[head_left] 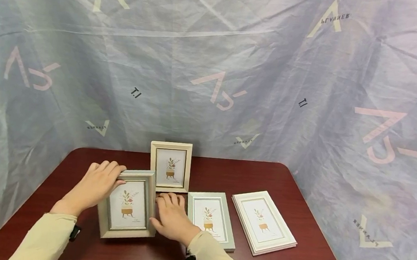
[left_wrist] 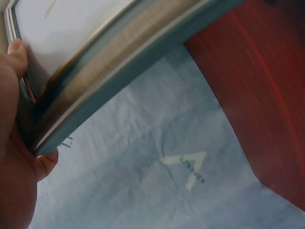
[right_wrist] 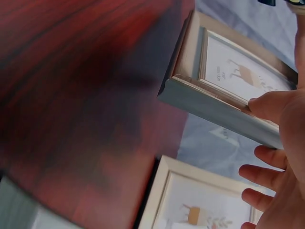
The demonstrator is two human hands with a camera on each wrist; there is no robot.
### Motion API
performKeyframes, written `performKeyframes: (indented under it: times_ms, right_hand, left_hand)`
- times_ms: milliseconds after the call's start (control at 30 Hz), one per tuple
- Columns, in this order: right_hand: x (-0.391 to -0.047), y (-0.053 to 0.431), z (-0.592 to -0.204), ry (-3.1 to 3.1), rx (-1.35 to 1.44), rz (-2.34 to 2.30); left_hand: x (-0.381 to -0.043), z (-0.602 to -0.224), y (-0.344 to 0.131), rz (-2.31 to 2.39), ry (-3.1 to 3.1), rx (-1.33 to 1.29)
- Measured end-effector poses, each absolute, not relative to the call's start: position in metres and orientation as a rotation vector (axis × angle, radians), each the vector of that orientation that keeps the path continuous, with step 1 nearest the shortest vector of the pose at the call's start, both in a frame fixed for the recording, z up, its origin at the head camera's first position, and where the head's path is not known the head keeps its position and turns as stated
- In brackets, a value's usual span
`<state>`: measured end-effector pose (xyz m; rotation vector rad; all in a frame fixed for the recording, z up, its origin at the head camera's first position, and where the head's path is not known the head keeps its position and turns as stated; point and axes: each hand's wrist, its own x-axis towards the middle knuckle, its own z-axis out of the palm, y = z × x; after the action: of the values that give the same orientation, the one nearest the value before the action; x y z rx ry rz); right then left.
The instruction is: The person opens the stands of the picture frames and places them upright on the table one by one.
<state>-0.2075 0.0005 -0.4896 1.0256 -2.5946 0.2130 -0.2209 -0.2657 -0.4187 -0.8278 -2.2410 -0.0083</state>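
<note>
My left hand grips a picture frame by its upper left corner, thumb on the front and fingers behind. This frame has a beige and grey-green border round a potted-plant print, and it looks raised slightly off the table. At its right edge is my right hand. In the right wrist view the right thumb touches the frame's front edge, while the other fingers extend loosely, apart from it. Behind stands a cream picture frame with a similar print, upright.
A pale green frame lies on the dark red table, right of my right hand. Farther right, white frames lie stacked, print side up. A grey printed cloth hangs behind and beside the table.
</note>
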Motion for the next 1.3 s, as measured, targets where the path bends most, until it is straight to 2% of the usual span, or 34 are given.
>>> performKeyframes:
  times_ms: [533, 1300]
  right_hand:
    - [-0.200, -0.050, -0.503, -2.654, 1.029, 0.124]
    - [-0.196, -0.062, -0.518, -2.551, 1.043, 0.075]
  left_hand:
    - [-0.205, -0.427, -0.308, 0.035, -2.261, -0.800]
    - [-0.191, -0.437, -0.319, -0.007, -2.243, -0.760]
